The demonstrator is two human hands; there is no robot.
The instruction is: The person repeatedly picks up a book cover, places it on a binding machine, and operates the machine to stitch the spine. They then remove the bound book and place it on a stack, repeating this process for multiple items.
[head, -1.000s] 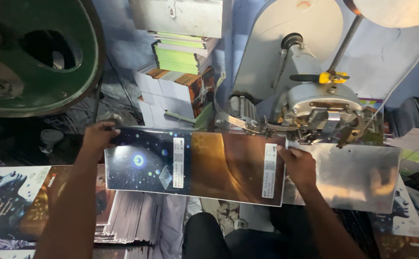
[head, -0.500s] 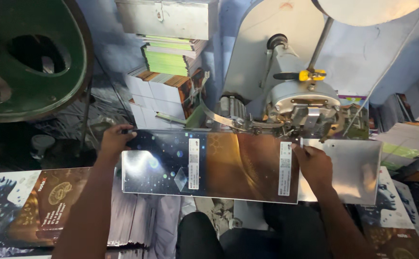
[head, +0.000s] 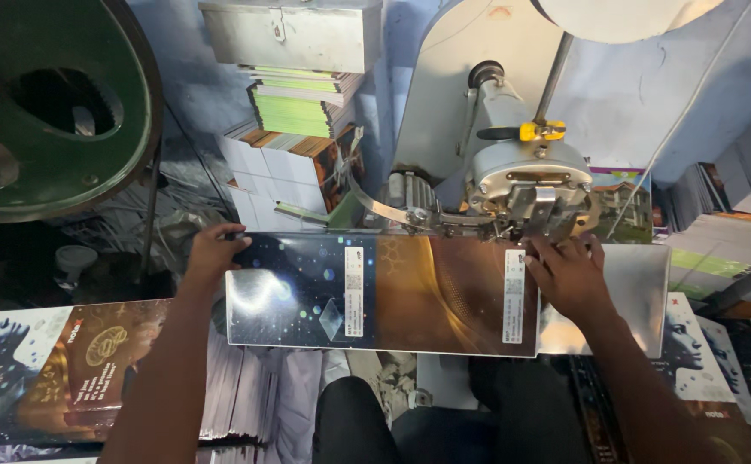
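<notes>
— What stands behind the grey machine (head: 526, 176)?
— A pale blue wall (head: 641, 94). Left of the machine, stacked booklets (head: 294, 129); further left, a big green wheel (head: 49, 103).
</notes>
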